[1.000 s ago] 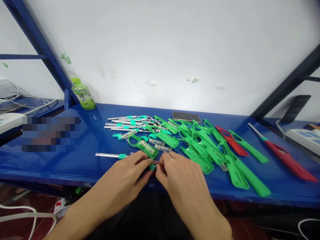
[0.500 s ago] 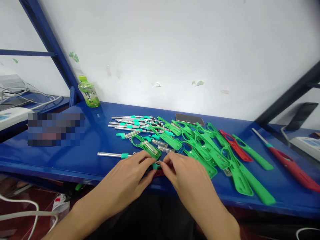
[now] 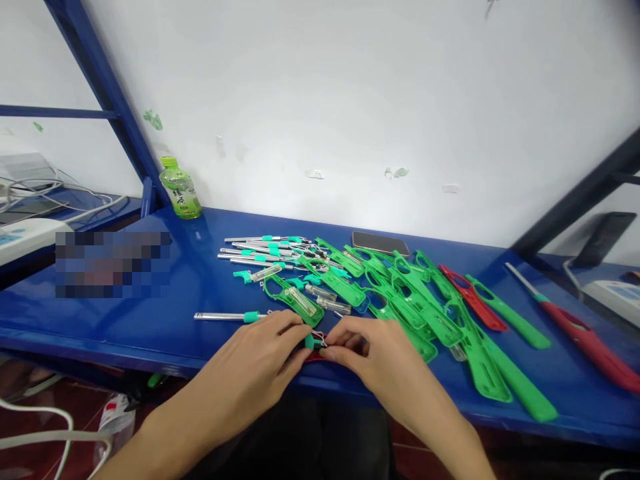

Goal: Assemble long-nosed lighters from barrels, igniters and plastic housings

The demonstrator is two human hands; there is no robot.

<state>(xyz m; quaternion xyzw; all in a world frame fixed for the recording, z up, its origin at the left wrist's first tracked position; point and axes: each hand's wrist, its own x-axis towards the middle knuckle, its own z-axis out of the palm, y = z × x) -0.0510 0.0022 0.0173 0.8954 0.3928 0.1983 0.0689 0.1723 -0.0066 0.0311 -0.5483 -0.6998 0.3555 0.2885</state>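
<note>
My left hand [image 3: 273,353] is closed, with thumb and fingers pinching a teal trigger piece [image 3: 311,341] of a lighter over a red casing half [image 3: 316,357], mostly hidden by my hands. A metal lighter tube with a teal collar [image 3: 253,317] sticks out to the left of that hand. My right hand [image 3: 367,347] is closed too, its fingertips together at thin white wires [image 3: 319,336] beside the teal piece. Just beyond my fingers lies a green lighter casing half [image 3: 273,288] with a clear fuel tank [image 3: 303,302] in it. Loose clear tanks [image 3: 333,305] lie close by.
Metal lighter tubes [image 3: 250,253] are heaped at the back. Green casing halves [image 3: 400,293] spread rightward to a red casing [image 3: 475,300] and a whole red lighter [image 3: 575,327]. A phone [image 3: 380,243] and a bottle [image 3: 181,190] stand near the wall. The blue table's front edge [image 3: 150,360] is close.
My right fingers have shifted slightly and curled at the wires, which now show more plainly. The left hand keeps its hold on the teal piece. The view has tilted a little.
</note>
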